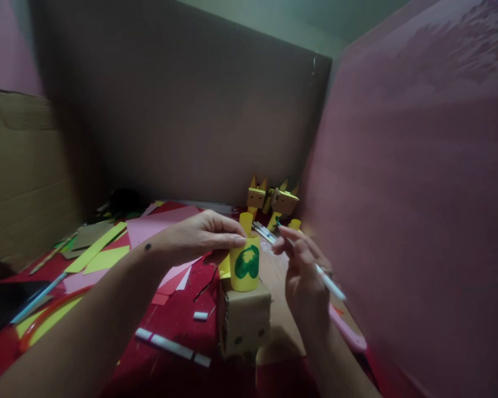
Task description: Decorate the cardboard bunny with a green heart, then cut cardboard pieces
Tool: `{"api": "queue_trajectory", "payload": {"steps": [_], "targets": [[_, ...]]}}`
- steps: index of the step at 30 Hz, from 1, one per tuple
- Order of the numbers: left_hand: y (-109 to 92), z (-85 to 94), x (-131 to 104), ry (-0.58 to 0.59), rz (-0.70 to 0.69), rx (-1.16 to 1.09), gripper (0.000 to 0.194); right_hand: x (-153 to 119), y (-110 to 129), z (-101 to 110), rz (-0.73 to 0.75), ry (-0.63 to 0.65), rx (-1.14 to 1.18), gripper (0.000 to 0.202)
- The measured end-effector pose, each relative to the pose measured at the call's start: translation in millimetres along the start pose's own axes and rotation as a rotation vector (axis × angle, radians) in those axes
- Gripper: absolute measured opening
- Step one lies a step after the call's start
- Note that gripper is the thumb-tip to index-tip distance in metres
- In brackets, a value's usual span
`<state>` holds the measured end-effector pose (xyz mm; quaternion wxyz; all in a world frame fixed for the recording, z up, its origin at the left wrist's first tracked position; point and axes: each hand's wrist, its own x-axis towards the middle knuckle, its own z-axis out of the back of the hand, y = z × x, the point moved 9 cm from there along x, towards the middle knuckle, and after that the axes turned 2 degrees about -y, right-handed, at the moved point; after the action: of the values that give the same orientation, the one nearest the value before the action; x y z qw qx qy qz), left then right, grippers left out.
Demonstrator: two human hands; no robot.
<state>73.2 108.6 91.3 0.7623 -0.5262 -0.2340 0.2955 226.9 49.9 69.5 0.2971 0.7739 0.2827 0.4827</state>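
Note:
My left hand (219, 232) pinches the top rim of a yellow paper tube (235, 281) that bears a green painted heart-like shape. The tube stands on a small cardboard box (249, 315) with two dark dots on its front. To the right, my right hand (305, 265) holds a white marker (331, 283) between thumb and fingers. Its green tip points up and away, apart from the tube. A white marker cap (200, 316) and another white marker (172, 346) lie on the red cloth left of the box.
Coloured paper sheets (161, 224) spread over the red cloth (149, 365) at left. Cardboard figures with pointed ears (256, 197) stand at the back, near several markers (264, 233). Pink scissors handles (348, 331) lie at right. A pink wall (419, 193) bounds the right side.

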Motion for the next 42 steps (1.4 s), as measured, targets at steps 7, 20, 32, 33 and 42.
{"api": "queue_trajectory", "payload": {"steps": [7,20,32,33,42], "targets": [[-12,-7.8,-6,0.020,-0.036,0.059,0.029,-28,33,-7,0.178,0.074,-0.069,0.020],[-17,-14.6,-9,-0.009,-0.043,0.099,0.029,-36,32,-8,0.136,0.016,-0.200,0.012],[-19,-15.9,-9,-0.018,-0.050,0.107,0.028,-35,29,-5,0.112,0.002,-0.211,0.012],[-19,-15.9,-9,-0.025,-0.047,0.105,0.027,-35,28,-4,0.100,0.000,-0.208,0.012],[-22,-16.2,-8,-0.042,-0.046,0.084,0.021,-37,33,-6,0.126,-0.014,-0.241,0.011]]}}
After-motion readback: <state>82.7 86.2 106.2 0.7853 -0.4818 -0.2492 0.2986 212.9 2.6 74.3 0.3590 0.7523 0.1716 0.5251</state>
